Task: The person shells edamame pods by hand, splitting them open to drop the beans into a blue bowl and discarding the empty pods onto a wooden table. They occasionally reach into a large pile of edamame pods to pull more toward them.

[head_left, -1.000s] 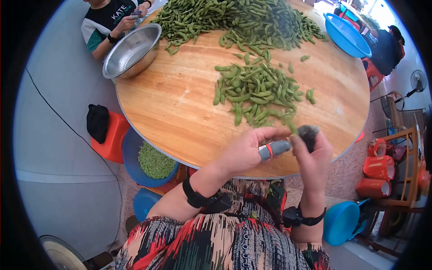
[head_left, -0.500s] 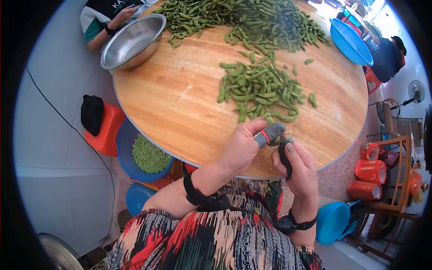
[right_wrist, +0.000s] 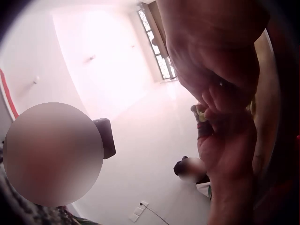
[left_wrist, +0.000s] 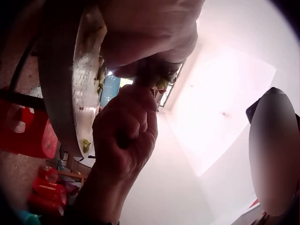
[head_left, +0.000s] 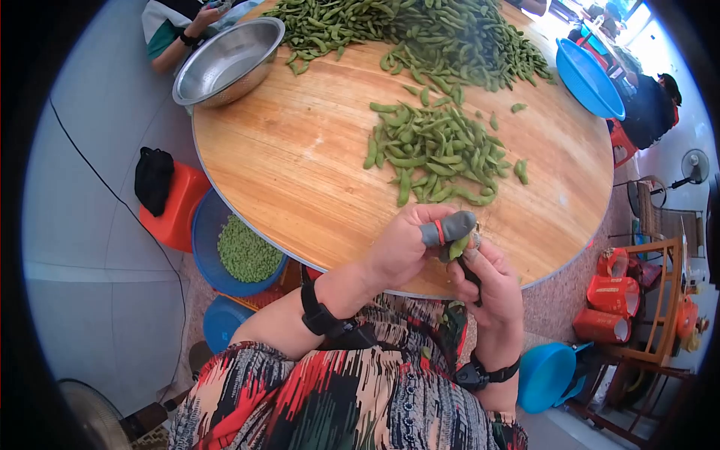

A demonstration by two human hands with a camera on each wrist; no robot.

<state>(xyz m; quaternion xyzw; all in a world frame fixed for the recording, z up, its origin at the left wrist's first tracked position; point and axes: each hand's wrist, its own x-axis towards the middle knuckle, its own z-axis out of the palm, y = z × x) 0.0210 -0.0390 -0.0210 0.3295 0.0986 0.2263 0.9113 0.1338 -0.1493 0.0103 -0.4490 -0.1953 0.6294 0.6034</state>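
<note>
In the head view a green soybean pod (head_left: 458, 247) is held between both hands over the table's near edge. My left hand (head_left: 397, 244) pinches it; a grey finger cover (head_left: 456, 225) with a red band is on one of its digits. Against the pod's other side, my right hand (head_left: 495, 289) grips with curled fingers and wears a dark cover (head_left: 471, 279). Both wrist views show the hands meeting fingertip to fingertip, the pod mostly hidden. Just beyond the hands lies a small heap of pods (head_left: 439, 150).
A large pile of pods (head_left: 450, 37) covers the far side of the round wooden table (head_left: 270, 165). A steel bowl (head_left: 225, 64) and a blue basket (head_left: 589, 79) stand at its edges. Below left, a blue tub (head_left: 206, 251) holds shelled beans (head_left: 251, 251). Another person sits far left.
My right hand has come down and left, and both hands have drawn close together near the table edge. The pod now shows between their fingertips. The small heap looks about the same.
</note>
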